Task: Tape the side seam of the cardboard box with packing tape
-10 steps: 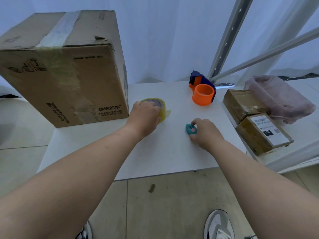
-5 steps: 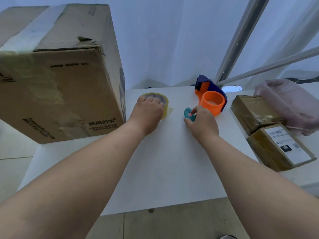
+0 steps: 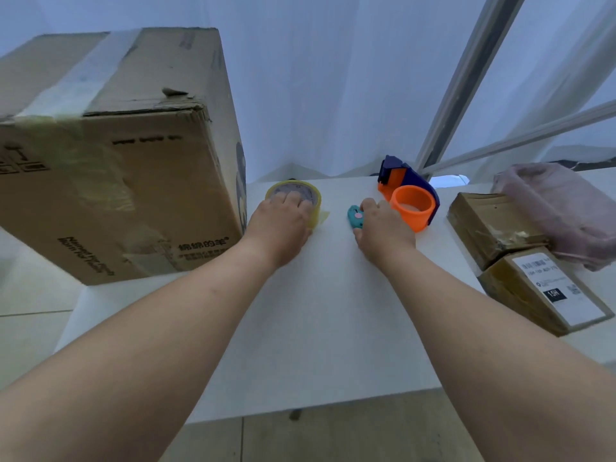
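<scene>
A large cardboard box stands on the left of the white table, with old tape across its top and down its front face. Just right of it lies a yellowish roll of packing tape. My left hand rests on top of the roll with fingers curled over it. My right hand is closed around a small teal cutter on the table. A loose tape end sticks out at the roll's right side.
An orange and blue tape dispenser stands right behind my right hand. Two brown taped parcels and a pink bag lie at the right. A metal frame rises behind the table. Tiled floor lies below the table's near edge.
My right hand has slid the teal cutter away from me, up next to the orange dispenser. My left hand has stayed on the tape roll. The view has moved closer to the table.
</scene>
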